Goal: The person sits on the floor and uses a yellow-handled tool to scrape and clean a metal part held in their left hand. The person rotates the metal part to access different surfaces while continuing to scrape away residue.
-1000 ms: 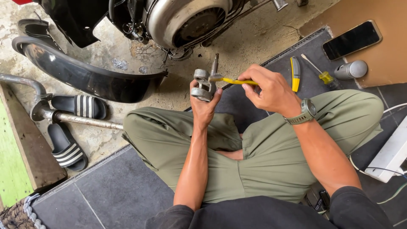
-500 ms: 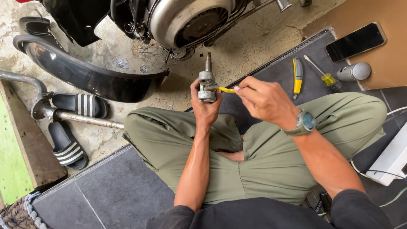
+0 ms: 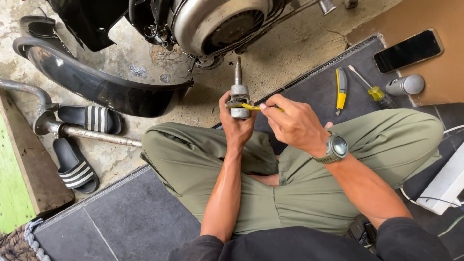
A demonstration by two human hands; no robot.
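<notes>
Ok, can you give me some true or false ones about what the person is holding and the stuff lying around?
1. The left hand holds a grey metal part upright. True.
2. The right hand holds a hammer. False: it holds a thin yellow tool against the metal part.
3. A phone lies face up on the brown board. True.
4. Two black striped sandals are on the person's feet. False: they lie on the concrete floor beside a metal pipe.
5. A yellow-handled screwdriver lies on the dark mat. True.
6. The watch is on the left wrist. False: it is on the right wrist.
</notes>
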